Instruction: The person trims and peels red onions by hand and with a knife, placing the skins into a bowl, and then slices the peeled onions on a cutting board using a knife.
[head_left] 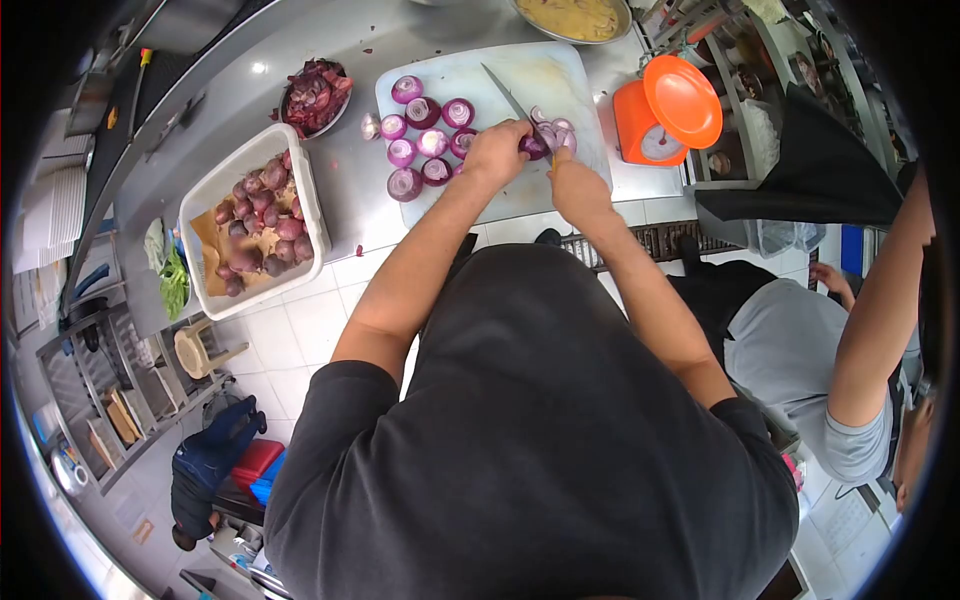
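Observation:
On the white cutting board (535, 80), my left hand (497, 150) is closed on a red onion (533, 147), holding it against the board. My right hand (580, 188) grips a knife (507, 92) whose long blade points away and to the left, right beside that onion. Cut onion slices (560, 133) lie to the right of the blade. Several peeled red onions (432, 143) stand in a cluster left of my left hand. The handle of the knife is mostly hidden in my fist.
A white bin (318, 225) of unpeeled onions sits left on the steel counter (350, 205), near a bowl of onion skins (318, 95). An orange scale (640, 125) stands right of the board. A co-worker in grey (790, 335) is at the right; another person (200, 470) is lower left.

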